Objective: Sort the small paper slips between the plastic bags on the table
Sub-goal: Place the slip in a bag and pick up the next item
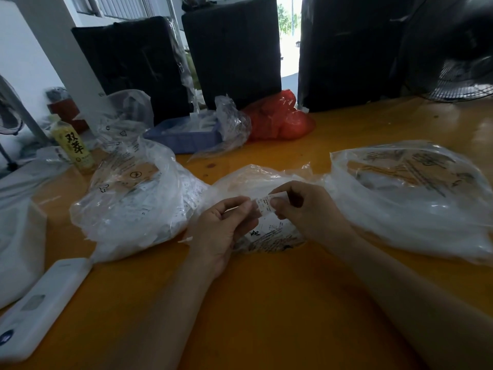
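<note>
Dim indoor scene, backlit by a blown-out doorway

Daylight pours through the overexposed gap (289, 36) between dark blocks at the back, leaving the foreground murky. Soft sheen lies on the orange bench (266, 303) at far right and on the clear plastic bags (416, 209). Wide-angle bending stretches the edges; the whole view is slightly soft.

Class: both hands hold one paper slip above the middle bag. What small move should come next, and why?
Probably let one hand release, so the other can carry the slip to a bag. Left hand and right hand both pinch it over the middle bag, printed side up, as if reading it. The left bag and right bag lie open on either side; which fits cannot be told.
</note>
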Motion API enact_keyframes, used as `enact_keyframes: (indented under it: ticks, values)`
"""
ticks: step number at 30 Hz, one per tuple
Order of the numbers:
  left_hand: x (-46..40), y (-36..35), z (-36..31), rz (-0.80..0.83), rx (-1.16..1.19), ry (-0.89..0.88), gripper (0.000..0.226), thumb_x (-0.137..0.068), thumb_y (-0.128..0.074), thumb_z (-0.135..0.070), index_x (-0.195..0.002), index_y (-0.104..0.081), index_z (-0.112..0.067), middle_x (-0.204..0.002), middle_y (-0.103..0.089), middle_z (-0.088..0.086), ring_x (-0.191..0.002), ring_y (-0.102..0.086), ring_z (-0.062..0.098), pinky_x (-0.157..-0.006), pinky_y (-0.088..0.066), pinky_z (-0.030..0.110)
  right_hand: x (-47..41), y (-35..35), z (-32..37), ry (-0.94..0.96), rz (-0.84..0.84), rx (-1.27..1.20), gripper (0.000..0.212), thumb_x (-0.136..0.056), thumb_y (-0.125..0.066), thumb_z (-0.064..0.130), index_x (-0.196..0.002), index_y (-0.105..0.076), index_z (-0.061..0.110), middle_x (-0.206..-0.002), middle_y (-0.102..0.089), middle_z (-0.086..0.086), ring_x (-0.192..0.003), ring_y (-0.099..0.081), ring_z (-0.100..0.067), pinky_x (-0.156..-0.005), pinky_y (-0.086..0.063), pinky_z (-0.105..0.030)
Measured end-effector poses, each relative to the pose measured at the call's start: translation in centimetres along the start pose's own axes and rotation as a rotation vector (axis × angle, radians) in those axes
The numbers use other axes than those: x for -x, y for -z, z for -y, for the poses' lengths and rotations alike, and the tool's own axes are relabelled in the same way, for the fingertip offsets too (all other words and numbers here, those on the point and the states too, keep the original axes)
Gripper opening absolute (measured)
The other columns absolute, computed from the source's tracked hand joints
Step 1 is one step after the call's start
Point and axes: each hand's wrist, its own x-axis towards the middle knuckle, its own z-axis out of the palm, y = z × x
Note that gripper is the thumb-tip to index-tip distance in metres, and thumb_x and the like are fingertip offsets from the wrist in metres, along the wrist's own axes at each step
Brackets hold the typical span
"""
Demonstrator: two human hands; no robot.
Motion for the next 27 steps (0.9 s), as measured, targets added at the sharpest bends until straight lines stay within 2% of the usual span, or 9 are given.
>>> enact_keyframes:
  ticks: [3,8,14,19,23,27]
  values:
    - [0.21,-0.09,-0.01,0.02,-0.047,-0.012,0.04,-0.076,-0.081,-0.024,-0.112,-0.073,-0.008,-0.106,-0.081,0.013,-0.097,-0.08,0.024,-0.069,-0.062,0.022,-0.1,-0.04,-0.12,-0.017,-0.021,0.004,0.012,-0.097,-0.068,0.029,-0.099,-0.065,0.041,-0.082,-0.074,0.01,-0.076,-0.071,-0.005,-0.078,-0.063,-0.034]
    - [0.37,-0.04,-0.16,0.015,-0.089,-0.042,0.041,-0.078,-0.082,-0.027,-0.114,-0.071,-0.011,-0.11,-0.082,0.008,-0.099,-0.08,0.023,-0.067,-0.061,0.023,-0.08,0.1,-0.3,-0.031,-0.053,0.014,0.014,-0.098,-0.067,0.029,-0.099,-0.063,0.042,-0.079,-0.073,0.011,-0.073,-0.071,-0.005,-0.072,-0.063,-0.031]
    - [0.26,0.08,0.03,-0.019,-0.15,-0.051,0.042,-0.074,-0.087,-0.031,-0.11,-0.074,-0.016,-0.107,-0.082,0.006,-0.098,-0.08,0.022,-0.067,-0.062,0.023,-0.05,-0.11,-0.24,-0.029,0.008,0.032,0.01,-0.097,-0.067,0.031,-0.1,-0.064,0.04,-0.078,-0.073,0.011,-0.074,-0.071,-0.001,-0.068,-0.061,-0.024]
    - [0.23,0.16,0.06,-0.024,-0.195,-0.043,0.05,-0.068,-0.087,-0.04,-0.111,-0.075,-0.019,-0.106,-0.082,0.004,-0.097,-0.08,0.021,-0.082,-0.063,0.035,-0.28,0.27,-0.32,-0.058,0.011,-0.029,0.008,-0.096,-0.068,0.031,-0.103,-0.069,0.034,-0.078,-0.074,0.013,-0.073,-0.071,-0.001,-0.063,-0.057,-0.017]
    - [0.23,0.15,0.16,-0.048,-0.206,-0.046,0.027,-0.077,-0.085,-0.025,-0.103,-0.079,-0.019,-0.093,-0.082,0.01,-0.079,-0.08,0.018,-0.063,-0.061,0.023,-0.11,-0.04,-0.38,-0.055,0.081,-0.01,0.009,-0.095,-0.071,0.03,-0.103,-0.069,0.035,-0.078,-0.073,0.013,-0.071,-0.071,-0.003,-0.059,-0.052,-0.011]
    - [0.37,0.14,0.32,-0.026,-0.251,-0.065,0.02,-0.079,-0.085,-0.024,-0.099,-0.081,-0.021,-0.092,-0.082,0.011,-0.076,-0.08,0.02,-0.063,-0.062,0.024,-0.2,-0.32,-0.24,-0.077,0.037,-0.103,0.026,-0.089,-0.077,0.032,-0.112,-0.066,0.029,-0.09,-0.071,0.005,-0.072,-0.073,-0.005,-0.069,-0.059,-0.02]
